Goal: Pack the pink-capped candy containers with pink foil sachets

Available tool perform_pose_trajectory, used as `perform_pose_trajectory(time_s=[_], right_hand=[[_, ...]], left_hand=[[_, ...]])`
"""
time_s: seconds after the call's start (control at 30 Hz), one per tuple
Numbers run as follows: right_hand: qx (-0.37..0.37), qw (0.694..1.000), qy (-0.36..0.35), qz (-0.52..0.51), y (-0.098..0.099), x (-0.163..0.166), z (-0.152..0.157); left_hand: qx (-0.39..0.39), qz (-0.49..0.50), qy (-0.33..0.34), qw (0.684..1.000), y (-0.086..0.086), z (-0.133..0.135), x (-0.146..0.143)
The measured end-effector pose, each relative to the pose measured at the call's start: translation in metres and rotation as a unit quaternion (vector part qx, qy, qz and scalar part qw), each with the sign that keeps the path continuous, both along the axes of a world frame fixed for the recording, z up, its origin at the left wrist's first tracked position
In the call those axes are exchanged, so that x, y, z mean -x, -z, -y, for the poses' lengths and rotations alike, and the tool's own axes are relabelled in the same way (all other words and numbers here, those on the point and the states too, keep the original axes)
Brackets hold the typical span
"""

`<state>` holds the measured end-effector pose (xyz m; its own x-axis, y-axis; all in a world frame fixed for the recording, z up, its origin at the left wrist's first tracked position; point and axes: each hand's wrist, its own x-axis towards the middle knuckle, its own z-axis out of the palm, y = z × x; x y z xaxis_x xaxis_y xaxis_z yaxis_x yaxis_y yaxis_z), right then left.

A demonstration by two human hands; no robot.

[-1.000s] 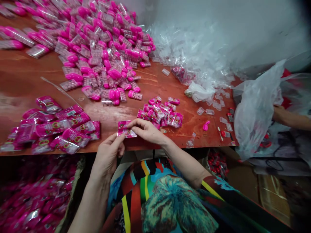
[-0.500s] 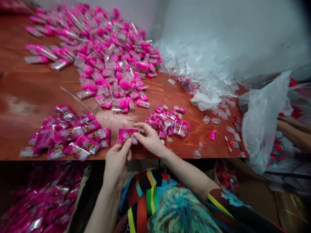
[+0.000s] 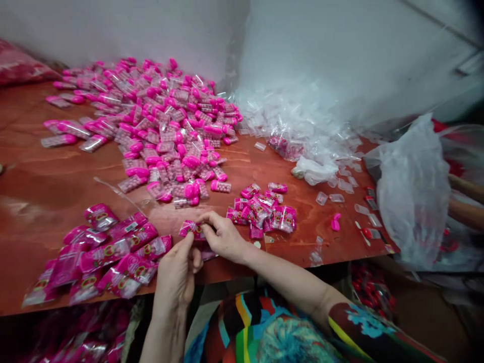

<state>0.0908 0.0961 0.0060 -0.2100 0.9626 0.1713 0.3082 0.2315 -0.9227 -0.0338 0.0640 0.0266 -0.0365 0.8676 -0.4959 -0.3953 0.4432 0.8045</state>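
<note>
Both my hands pinch one small pink candy packet [image 3: 190, 229] just above the near edge of the red-brown table [image 3: 45, 201]. My left hand [image 3: 177, 275] grips its lower left side with thumb and fingers closed. My right hand [image 3: 223, 237] holds its right end, fingers curled round it. A row of filled pink packets [image 3: 102, 252] lies to the left of my hands. A smaller heap of pink packets [image 3: 264, 209] lies just right of my right hand.
A big heap of pink-capped clear candy cases [image 3: 166, 126] covers the table's far middle. Clear plastic bags [image 3: 302, 121] pile up at the far right, with loose clear caps [image 3: 340, 194] nearby. Another person's forearms [image 3: 467, 201] reach into a white plastic bag [image 3: 412, 191] at right.
The view has tilted up, showing more wall. The pink packet in my hands looks more crumpled and folded than before, and my hands sit closer together on it.
</note>
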Motion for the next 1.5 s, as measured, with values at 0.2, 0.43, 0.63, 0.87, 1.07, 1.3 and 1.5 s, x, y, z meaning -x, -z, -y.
perform_pose_trajectory(time_s=[0.2, 0.43, 0.63, 0.87, 1.07, 1.3, 1.5], right_hand=[[-0.046, 0.972, -0.021, 0.229, -0.017, -0.03, -0.045], [0.012, 0.851, 0.09, 0.518, -0.014, -0.047, -0.109], [0.015, 0.927, 0.05, 0.371, -0.019, -0.054, -0.073], [0.222, 0.964, -0.075, -0.13, -0.022, -0.065, 0.041], [0.293, 0.927, -0.018, -0.234, -0.014, -0.056, 0.085], [0.331, 0.902, -0.048, -0.273, -0.006, -0.069, 0.095], [0.211, 0.967, -0.034, -0.137, -0.002, -0.078, 0.102]], left_hand=[[0.014, 0.021, -0.075, 0.997, 0.002, -0.01, 0.003], [0.051, 0.092, -0.083, 0.991, -0.01, -0.011, -0.008], [0.093, 0.151, -0.131, 0.975, -0.015, 0.003, -0.013], [0.124, 0.189, -0.155, 0.962, -0.016, 0.024, -0.019], [0.058, 0.135, -0.09, 0.985, -0.003, 0.042, -0.038], [0.012, 0.108, 0.029, 0.994, 0.005, 0.056, -0.048], [0.052, 0.102, 0.063, 0.991, 0.002, 0.06, -0.058]])
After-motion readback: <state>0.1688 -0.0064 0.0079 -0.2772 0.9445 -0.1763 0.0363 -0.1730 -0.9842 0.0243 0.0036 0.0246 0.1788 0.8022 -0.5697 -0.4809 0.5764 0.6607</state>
